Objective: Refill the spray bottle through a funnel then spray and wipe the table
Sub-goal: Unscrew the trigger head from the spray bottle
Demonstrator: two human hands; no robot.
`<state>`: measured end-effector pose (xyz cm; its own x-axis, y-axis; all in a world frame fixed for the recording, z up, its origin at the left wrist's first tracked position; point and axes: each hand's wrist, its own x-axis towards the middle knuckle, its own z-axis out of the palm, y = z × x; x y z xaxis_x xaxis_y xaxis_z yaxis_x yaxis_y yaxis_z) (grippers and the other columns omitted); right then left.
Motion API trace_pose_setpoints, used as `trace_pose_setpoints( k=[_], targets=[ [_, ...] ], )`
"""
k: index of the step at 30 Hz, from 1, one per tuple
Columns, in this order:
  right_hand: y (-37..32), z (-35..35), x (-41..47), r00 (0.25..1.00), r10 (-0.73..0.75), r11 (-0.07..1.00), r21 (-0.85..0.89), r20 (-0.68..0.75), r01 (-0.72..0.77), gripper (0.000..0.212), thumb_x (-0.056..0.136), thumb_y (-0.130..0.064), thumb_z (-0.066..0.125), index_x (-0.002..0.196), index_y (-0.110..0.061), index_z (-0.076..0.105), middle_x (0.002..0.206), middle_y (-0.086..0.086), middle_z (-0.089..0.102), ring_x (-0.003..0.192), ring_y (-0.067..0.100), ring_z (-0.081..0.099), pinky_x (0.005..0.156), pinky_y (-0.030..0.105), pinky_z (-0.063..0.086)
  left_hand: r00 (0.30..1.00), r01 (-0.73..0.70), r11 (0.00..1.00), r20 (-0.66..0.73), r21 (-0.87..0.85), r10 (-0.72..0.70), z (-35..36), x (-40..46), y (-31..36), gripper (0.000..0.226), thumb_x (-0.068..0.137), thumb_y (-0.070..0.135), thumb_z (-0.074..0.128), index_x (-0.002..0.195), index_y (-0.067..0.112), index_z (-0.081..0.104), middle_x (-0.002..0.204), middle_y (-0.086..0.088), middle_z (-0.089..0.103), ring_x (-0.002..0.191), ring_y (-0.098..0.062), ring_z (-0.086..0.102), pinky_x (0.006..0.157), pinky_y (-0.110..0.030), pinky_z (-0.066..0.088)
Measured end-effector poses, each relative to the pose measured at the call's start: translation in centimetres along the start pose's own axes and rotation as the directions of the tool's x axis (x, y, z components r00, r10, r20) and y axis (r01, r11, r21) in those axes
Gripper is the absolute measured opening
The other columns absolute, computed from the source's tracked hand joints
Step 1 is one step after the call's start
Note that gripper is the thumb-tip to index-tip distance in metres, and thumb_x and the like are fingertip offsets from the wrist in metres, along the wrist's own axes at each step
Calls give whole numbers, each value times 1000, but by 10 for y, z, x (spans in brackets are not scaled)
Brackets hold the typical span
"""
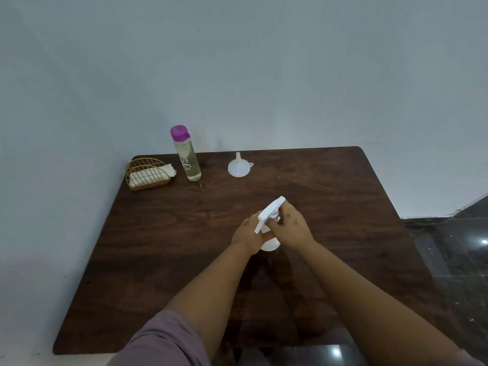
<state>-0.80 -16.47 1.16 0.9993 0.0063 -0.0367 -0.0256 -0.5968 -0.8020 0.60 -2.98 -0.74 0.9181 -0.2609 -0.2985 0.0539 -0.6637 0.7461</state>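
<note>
A white spray bottle [270, 244] stands near the middle of the dark wooden table [163, 233]. My left hand [249, 235] wraps around its body. My right hand [290, 227] grips the neck just under the white trigger head [269, 213], which points away to the upper right. Most of the bottle's body is hidden by both hands. A small white funnel [239, 166] rests mouth-down at the back of the table, spout up. Left of it stands a tall clear bottle [187, 158] with a purple cap, filled with pale yellowish liquid.
A gold wire holder [148, 172] with white folded napkins sits at the table's back left corner. A pale wall runs behind and left of the table. Dark glossy floor tiles [454, 254] lie to the right.
</note>
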Motion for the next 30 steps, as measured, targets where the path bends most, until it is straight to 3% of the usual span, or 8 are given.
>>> trace_pose_setpoints(
  k=[2, 5, 7, 9, 14, 19, 23, 30],
  targets=[
    [-5, -7, 6, 999, 11, 998, -64, 30, -9, 29, 86, -26, 66, 109, -12, 56, 100, -5, 57, 94, 14, 56, 74, 20, 41, 999, 33, 999, 14, -10, -33, 1, -1, 0, 58, 89, 39, 66, 140, 18, 45, 128, 7, 54, 121, -15, 51, 99, -31, 42],
    [-17, -23, 14, 995, -82, 978, -190, 52, 90, 33, 89, -26, 62, 116, -10, 55, 103, 1, 55, 97, 18, 50, 83, 22, 37, 995, 94, 995, 39, 16, -94, 4, 5, -4, 81, 79, 61, 65, 144, 21, 37, 142, 0, 49, 130, -22, 48, 106, -40, 42],
    [-29, -36, 15, 996, -71, 993, -92, 44, 75, 32, 90, -23, 61, 120, -12, 54, 103, -1, 60, 92, 13, 55, 73, 10, 40, 993, 104, 993, 56, 50, -107, 4, 7, -3, 84, 79, 63, 65, 145, 20, 34, 145, -1, 46, 131, -23, 45, 106, -41, 42],
    [-40, -50, 14, 999, -23, 999, 23, 45, 22, 28, 92, -15, 57, 120, -15, 51, 96, -8, 61, 84, 9, 59, 64, 7, 43, 995, 88, 993, 40, 83, -92, 5, 8, -1, 77, 82, 58, 66, 142, 19, 38, 143, -1, 48, 129, -23, 47, 104, -39, 42],
    [-62, -71, 11, 996, -72, 997, 4, -55, 72, 39, 93, -12, 54, 130, -16, 42, 101, -2, 62, 85, 12, 60, 75, 27, 52, 994, 101, 994, 34, 34, -102, 3, 11, 6, 72, 77, 51, 75, 138, 26, 44, 140, 3, 50, 126, -22, 49, 103, -40, 44],
    [-75, -83, 11, 974, -129, 992, -11, -185, 129, 34, 94, -16, 54, 126, -13, 43, 101, 4, 65, 85, 23, 65, 78, 43, 55, 993, 116, 990, 17, 83, -118, 0, 9, 7, 75, 74, 53, 76, 137, 24, 47, 136, -1, 51, 124, -25, 50, 101, -46, 47],
    [-81, -90, 2, 969, -16, 977, 204, -245, 68, 28, 95, -21, 56, 120, -23, 45, 104, 0, 64, 97, 21, 65, 85, 46, 55, 987, 143, 969, 40, 200, -154, -3, 8, 11, 77, 79, 55, 71, 142, 22, 40, 140, -5, 43, 125, -27, 49, 102, -43, 46],
    [-85, -102, -9, 945, 88, 887, 457, -316, 70, 23, 89, -25, 63, 108, -33, 53, 102, -4, 66, 99, 16, 66, 86, 46, 56, 984, 165, 965, 27, 203, -173, -4, 7, 16, 76, 83, 50, 69, 144, 21, 36, 143, -7, 41, 129, -29, 45, 104, -42, 45]
  ],
)
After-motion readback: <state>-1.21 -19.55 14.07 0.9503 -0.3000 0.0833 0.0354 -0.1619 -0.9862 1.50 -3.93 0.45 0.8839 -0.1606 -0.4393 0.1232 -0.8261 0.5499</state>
